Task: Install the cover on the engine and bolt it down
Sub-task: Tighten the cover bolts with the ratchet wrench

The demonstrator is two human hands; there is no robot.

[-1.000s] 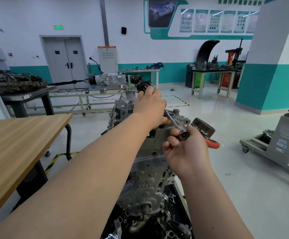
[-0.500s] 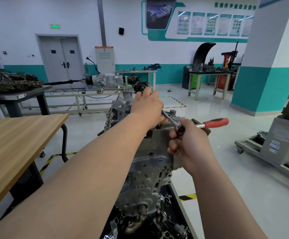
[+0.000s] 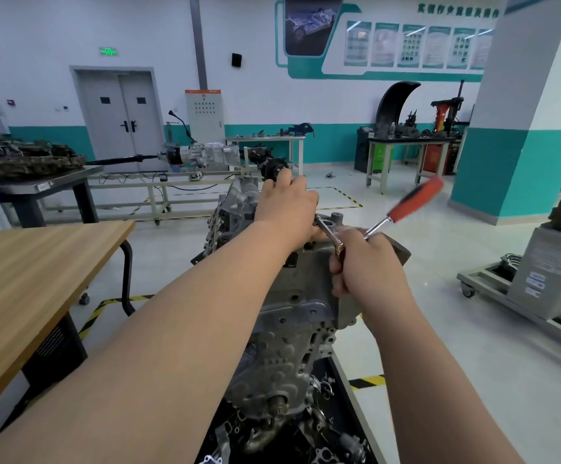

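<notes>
Presently bolting down: cover (image 3: 301,318) seated against engine (image 3: 239,204) front. Left hand (image 3: 286,209) draped over the top, steadying the extension (image 3: 324,229); finger grip hidden, bolt presumably beneath. Right hand (image 3: 362,266) fingers clamped round ratchet (image 3: 403,209) head, to hold the drive square; red handle blurred.

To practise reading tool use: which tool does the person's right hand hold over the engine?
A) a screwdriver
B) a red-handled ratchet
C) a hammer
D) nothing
B: the right hand grips the metal shank of the ratchet, its red handle angled up to the right.
</notes>
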